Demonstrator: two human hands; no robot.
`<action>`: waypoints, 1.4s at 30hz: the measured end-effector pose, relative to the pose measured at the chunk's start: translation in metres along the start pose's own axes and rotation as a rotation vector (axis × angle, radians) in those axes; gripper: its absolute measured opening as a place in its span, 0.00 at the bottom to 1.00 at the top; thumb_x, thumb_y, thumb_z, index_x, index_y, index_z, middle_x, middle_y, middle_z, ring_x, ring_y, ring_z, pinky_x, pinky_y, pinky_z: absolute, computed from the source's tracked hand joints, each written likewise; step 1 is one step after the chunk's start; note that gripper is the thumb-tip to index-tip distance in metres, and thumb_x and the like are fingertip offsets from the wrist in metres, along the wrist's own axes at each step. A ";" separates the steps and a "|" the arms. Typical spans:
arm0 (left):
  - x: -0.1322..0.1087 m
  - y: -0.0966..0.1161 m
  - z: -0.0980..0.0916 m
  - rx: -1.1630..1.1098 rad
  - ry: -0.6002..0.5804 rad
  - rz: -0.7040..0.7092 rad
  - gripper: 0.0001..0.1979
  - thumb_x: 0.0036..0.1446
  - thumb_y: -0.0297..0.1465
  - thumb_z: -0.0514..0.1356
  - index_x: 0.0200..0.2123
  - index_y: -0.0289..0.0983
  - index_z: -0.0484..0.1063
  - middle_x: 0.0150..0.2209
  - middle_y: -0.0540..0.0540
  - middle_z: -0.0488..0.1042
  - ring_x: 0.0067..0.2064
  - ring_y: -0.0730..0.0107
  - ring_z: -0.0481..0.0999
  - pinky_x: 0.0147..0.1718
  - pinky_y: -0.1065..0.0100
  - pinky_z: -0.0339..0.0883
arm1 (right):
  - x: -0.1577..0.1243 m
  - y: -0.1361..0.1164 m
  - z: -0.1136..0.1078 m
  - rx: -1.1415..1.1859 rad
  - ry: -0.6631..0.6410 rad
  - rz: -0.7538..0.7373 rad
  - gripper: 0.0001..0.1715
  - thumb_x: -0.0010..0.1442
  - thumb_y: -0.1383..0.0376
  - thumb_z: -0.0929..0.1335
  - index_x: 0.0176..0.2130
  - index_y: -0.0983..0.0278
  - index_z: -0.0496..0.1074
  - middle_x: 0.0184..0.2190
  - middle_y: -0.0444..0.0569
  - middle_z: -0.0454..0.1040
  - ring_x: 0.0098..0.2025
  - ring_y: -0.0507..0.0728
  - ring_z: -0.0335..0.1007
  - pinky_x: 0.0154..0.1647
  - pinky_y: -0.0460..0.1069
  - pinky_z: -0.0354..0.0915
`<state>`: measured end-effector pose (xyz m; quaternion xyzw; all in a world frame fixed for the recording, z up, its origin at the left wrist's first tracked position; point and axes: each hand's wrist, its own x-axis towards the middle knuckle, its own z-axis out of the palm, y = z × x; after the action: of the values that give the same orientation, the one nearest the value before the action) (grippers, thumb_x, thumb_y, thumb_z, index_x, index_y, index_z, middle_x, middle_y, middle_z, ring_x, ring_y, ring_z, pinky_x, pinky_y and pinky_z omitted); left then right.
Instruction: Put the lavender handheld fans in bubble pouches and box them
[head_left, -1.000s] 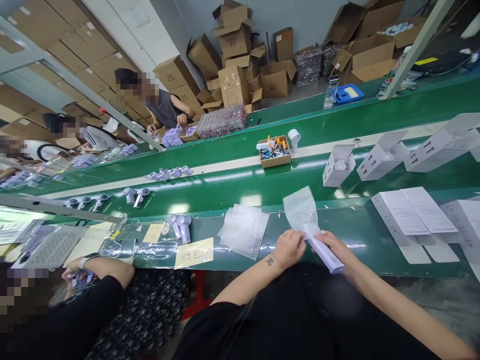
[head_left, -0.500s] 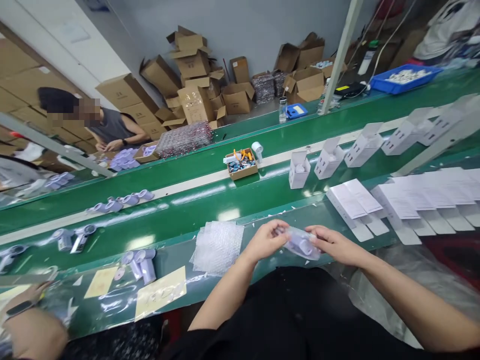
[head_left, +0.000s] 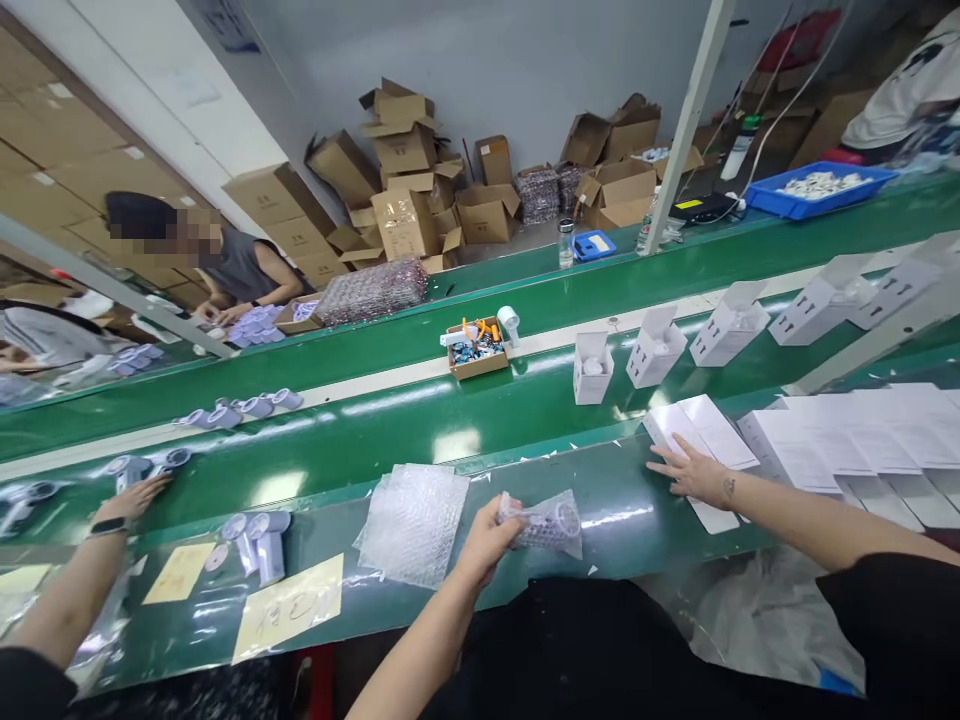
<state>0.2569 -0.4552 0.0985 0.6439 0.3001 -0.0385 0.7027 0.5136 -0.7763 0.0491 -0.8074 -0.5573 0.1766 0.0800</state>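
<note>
My left hand (head_left: 489,540) is closed around one end of a bubble-wrap bag (head_left: 551,524) with a lilac device inside; a round end shows through the film. This bag is held over the green bench, its far end pointing right. With fingers spread, my right hand (head_left: 694,474) touches the nearest flat white carton (head_left: 705,425) on the right. To the left of my left hand lies a stack of bubble-wrap bags (head_left: 416,520). Farther left, two lilac devices (head_left: 259,540) with round heads and handles lie beside a handwritten yellow paper (head_left: 289,608).
Open white cartons (head_left: 593,370) stand in a row along the green conveyor (head_left: 390,405). A small cardboard box (head_left: 478,362) of parts sits at its middle. More flat cartons (head_left: 847,440) lie at right. A co-worker's hand (head_left: 131,500) reaches over devices at left; another person (head_left: 240,270) works across.
My right hand has let go of the bubble-wrapped device and moved right onto the white carton. My left hand keeps the device, now lower and farther left. The co-worker's hand has reached forward to the conveyor.
</note>
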 end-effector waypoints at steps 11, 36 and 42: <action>-0.035 0.053 -0.056 -0.543 0.250 0.173 0.24 0.36 0.33 0.71 0.35 0.37 0.62 0.25 0.55 0.67 0.22 0.79 0.66 0.15 0.79 0.55 | 0.123 -0.106 -0.030 0.526 0.421 0.008 0.30 0.56 0.72 0.58 0.58 0.62 0.56 0.57 0.57 0.66 0.55 0.60 0.66 0.54 0.59 0.63; -0.027 0.133 0.006 1.039 0.028 0.304 0.12 0.49 0.34 0.63 0.35 0.37 0.66 0.26 0.45 0.71 0.33 0.56 0.74 0.35 0.62 0.64 | 0.121 -0.167 0.041 0.547 0.505 -0.093 0.45 0.48 0.53 0.72 0.56 0.61 0.48 0.55 0.61 0.57 0.56 0.68 0.60 0.53 0.62 0.62; -0.031 0.127 0.023 1.302 -0.223 0.408 0.11 0.44 0.26 0.64 0.33 0.39 0.69 0.24 0.46 0.70 0.29 0.57 0.73 0.32 0.62 0.63 | 0.108 -0.167 0.044 0.601 0.393 -0.399 0.37 0.51 0.57 0.71 0.54 0.58 0.53 0.56 0.58 0.60 0.58 0.65 0.60 0.55 0.60 0.62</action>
<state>0.2963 -0.4658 0.2246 0.9705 0.0147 -0.1439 0.1928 0.3858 -0.6183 0.0412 -0.6426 -0.6006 0.1549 0.4499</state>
